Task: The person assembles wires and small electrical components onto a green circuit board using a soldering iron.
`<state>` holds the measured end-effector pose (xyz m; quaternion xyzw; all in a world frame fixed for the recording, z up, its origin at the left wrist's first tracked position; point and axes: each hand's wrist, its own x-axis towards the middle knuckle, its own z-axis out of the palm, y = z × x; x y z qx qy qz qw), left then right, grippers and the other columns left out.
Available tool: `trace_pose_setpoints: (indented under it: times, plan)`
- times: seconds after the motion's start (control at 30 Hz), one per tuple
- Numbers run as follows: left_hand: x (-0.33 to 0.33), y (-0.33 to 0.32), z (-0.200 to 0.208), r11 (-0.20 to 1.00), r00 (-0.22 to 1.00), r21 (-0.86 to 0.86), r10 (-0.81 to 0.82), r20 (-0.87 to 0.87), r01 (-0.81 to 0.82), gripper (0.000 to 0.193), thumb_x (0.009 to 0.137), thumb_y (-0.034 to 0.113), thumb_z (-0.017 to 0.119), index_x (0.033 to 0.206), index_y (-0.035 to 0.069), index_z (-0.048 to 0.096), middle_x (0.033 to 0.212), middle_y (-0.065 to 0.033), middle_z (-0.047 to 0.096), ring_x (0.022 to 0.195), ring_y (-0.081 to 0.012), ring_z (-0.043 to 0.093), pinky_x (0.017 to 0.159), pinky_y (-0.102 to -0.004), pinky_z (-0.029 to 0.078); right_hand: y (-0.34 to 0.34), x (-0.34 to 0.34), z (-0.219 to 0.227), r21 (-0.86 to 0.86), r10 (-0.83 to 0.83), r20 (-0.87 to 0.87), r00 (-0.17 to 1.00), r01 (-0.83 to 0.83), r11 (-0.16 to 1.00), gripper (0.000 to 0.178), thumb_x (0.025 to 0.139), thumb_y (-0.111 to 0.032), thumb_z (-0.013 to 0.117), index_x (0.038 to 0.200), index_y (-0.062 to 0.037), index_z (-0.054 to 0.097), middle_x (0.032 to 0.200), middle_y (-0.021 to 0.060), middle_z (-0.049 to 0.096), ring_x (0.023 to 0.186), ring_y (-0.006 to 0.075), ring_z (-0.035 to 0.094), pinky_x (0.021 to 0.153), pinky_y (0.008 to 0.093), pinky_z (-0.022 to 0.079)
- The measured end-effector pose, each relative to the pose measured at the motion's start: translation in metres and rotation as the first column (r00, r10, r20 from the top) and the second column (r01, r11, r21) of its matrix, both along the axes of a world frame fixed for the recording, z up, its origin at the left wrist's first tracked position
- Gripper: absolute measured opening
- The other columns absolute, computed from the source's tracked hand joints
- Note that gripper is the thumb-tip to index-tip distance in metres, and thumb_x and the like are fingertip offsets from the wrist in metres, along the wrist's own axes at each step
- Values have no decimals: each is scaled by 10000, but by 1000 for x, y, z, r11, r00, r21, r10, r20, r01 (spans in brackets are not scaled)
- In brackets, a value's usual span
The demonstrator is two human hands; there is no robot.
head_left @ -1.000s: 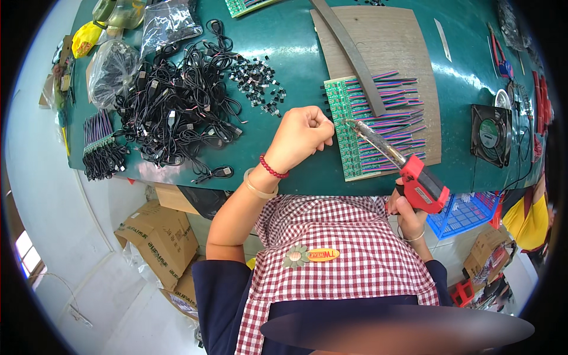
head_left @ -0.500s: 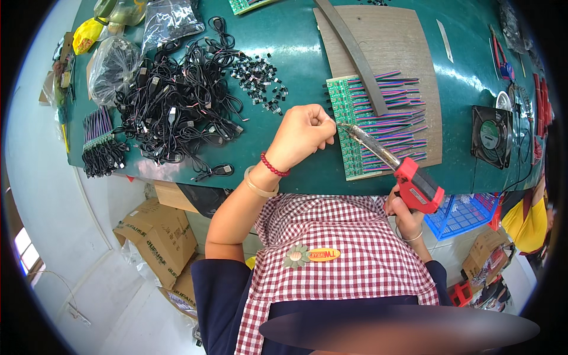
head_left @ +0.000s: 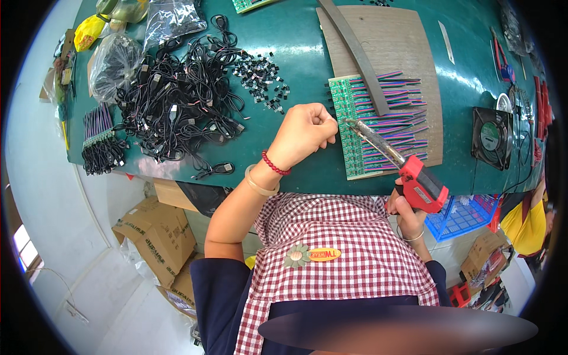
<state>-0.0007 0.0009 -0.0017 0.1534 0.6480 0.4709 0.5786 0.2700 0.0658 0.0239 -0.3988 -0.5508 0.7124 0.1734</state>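
Note:
My left hand (head_left: 309,131) is pinched at the left edge of a green circuit board panel (head_left: 349,148); whatever sits between its fingertips is too small to make out. In my right hand (head_left: 408,216) is a red and black soldering gun (head_left: 423,188). Its tip points up and left, over the board's left part close to my left fingertips. Rows of coloured wires (head_left: 390,127) run right from the panel across a brown board (head_left: 408,41). A grey metal bar (head_left: 355,50) lies slantwise over the wires.
Left on the green table (head_left: 278,26) lie a heap of black USB cables (head_left: 177,100), small black connectors (head_left: 260,77) and a bundle of wired boards (head_left: 100,139). A black fan (head_left: 492,136) and red-handled pliers (head_left: 503,65) lie at right. A blue basket (head_left: 461,216) stands below the edge.
The soldering gun's tip has shifted slightly right and up, away from my left fingertips, and its body has moved a little right. My left hand has barely moved.

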Motion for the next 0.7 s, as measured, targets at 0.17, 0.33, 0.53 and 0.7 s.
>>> trace_pose_setpoints:
  times: [0.17, 0.33, 0.53, 0.7]
  plan:
    - [0, 0, 1, 1000, 1000, 3, 5, 3, -5, 109, 814, 87, 576, 729, 36, 531, 623, -26, 587, 493, -33, 493, 418, -162, 360, -2, 3, -4, 18, 18, 36, 999, -19, 1000, 345, 814, -114, 571, 1099, 51, 466, 597, 67, 489, 499, 126, 452, 486, 250, 376]
    - [0, 0, 0, 1000, 1000, 2, 2, -1, -2, 105, 810, 81, 574, 726, 36, 531, 623, -26, 587, 491, -33, 492, 416, -162, 360, 4, 5, 0, -45, -37, -79, 996, 34, 998, 360, 819, -71, 569, 1145, 45, 471, 684, 61, 527, 570, 123, 507, 529, 252, 419]
    - [0, 0, 3, 1000, 1000, -17, -1, -20, 1, 99, 814, 88, 576, 741, 32, 539, 627, -25, 589, 500, -30, 496, 420, -159, 365, 3, -1, 2, 42, -15, -58, 998, 18, 999, 353, 819, -112, 544, 1111, 52, 432, 587, 61, 452, 502, 124, 419, 475, 259, 371]
    - [-5, -7, 7, 992, 960, 59, -92, -265, 112, 121, 818, 106, 594, 778, -4, 563, 645, -31, 601, 535, -65, 538, 458, -200, 415, 6, -4, 3, 40, -38, -101, 994, 42, 998, 357, 821, -125, 544, 1110, 49, 426, 585, 58, 444, 495, 125, 415, 466, 257, 371]
